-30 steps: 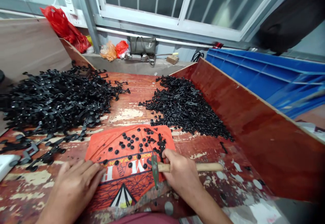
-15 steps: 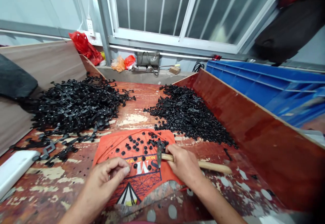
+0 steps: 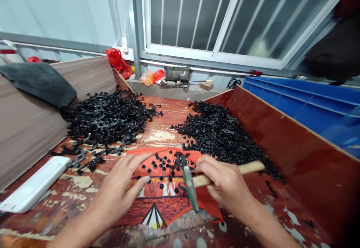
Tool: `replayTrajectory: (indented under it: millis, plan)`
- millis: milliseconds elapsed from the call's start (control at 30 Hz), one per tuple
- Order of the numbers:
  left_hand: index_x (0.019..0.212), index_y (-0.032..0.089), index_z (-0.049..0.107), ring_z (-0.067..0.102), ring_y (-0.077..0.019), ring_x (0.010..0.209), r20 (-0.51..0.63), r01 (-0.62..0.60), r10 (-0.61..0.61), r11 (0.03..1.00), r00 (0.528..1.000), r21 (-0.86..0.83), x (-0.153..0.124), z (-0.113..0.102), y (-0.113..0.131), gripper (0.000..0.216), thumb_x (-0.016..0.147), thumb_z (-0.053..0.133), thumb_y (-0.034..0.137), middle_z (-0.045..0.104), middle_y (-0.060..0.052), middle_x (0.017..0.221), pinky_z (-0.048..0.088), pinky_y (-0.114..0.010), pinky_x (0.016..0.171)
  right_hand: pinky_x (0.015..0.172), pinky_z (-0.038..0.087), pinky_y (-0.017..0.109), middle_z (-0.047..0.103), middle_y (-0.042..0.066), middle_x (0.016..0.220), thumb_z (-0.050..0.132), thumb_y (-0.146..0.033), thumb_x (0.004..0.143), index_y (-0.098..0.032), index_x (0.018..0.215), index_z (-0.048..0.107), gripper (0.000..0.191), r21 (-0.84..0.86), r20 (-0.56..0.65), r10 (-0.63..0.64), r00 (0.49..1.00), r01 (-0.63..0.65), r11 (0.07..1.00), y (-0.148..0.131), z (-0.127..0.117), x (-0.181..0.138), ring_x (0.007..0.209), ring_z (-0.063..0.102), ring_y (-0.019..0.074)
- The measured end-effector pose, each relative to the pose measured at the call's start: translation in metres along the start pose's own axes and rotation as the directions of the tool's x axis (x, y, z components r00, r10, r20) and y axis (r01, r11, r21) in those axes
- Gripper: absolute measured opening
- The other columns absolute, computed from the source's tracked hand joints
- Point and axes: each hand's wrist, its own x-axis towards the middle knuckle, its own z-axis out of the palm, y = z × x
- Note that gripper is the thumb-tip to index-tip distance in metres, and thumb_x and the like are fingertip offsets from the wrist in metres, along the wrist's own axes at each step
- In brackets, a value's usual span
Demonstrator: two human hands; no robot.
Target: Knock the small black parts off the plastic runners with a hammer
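My right hand [image 3: 222, 178] is wrapped round the wooden handle of a hammer [image 3: 191, 188], its narrow metal head hanging over the right part of an orange printed cloth [image 3: 174, 210]. Small round black parts [image 3: 162, 168] lie scattered on the cloth, and a flat black branched piece [image 3: 181, 159] sits among them just beyond the hammer head. Over the cloth's left side, my left hand [image 3: 123, 182] has its thumb and fingers apart with nothing between them.
Heaps of black parts lie at the left [image 3: 108, 117] and right [image 3: 222, 132]. A white rectangular device [image 3: 36, 184] is at the left. Wooden boards [image 3: 281, 143] wall the table, with a blue crate [image 3: 303, 102] beyond the right one. A dark slab [image 3: 42, 85] leans on the left board.
My left hand's fingers have spread from a near pinch. The hammer has swung so its head is nearer me and its handle points up to the right. The view has shifted left.
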Motion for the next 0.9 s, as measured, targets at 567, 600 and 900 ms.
replayTrajectory:
  millis: [567,600,900]
  plan:
    - [0.079,0.019,0.058,0.05,-0.0136,0.073,0.348,0.163,-0.028,0.916,0.937,-0.366,-0.022,-0.014,0.027,0.006,0.081,0.053,0.016,0.057,0.002,0.075,0.038,-0.022,0.07,0.064,0.039,0.02,0.063,-0.003,0.076,0.054,0.002,0.077,-0.019,0.077,0.061,0.023,0.546,0.239,-0.437,0.867,0.252,0.799,-0.049,0.037,0.062,0.069,0.058,0.0105]
    - [0.078,0.019,0.055,0.048,-0.0128,0.071,0.345,0.213,-0.068,0.89,0.936,-0.403,-0.025,-0.015,0.026,0.006,0.08,0.052,0.015,0.055,0.003,0.072,0.037,-0.021,0.067,0.065,0.039,0.02,0.064,-0.003,0.077,0.054,0.002,0.078,-0.019,0.078,0.062,0.023,0.565,0.227,-0.458,0.859,0.267,0.78,-0.052,0.04,0.066,0.069,0.058,0.0106]
    - [0.082,0.015,0.063,0.049,-0.0134,0.073,0.352,0.433,-0.258,0.628,0.9,-0.647,-0.063,0.013,-0.003,0.03,0.088,0.054,0.043,0.059,0.0,0.077,0.04,-0.021,0.067,0.061,0.038,0.022,0.065,-0.001,0.076,0.055,-0.007,0.084,-0.019,0.073,0.059,0.016,0.555,0.126,-0.449,0.885,0.312,0.771,-0.074,0.072,0.066,0.067,0.059,0.0119]
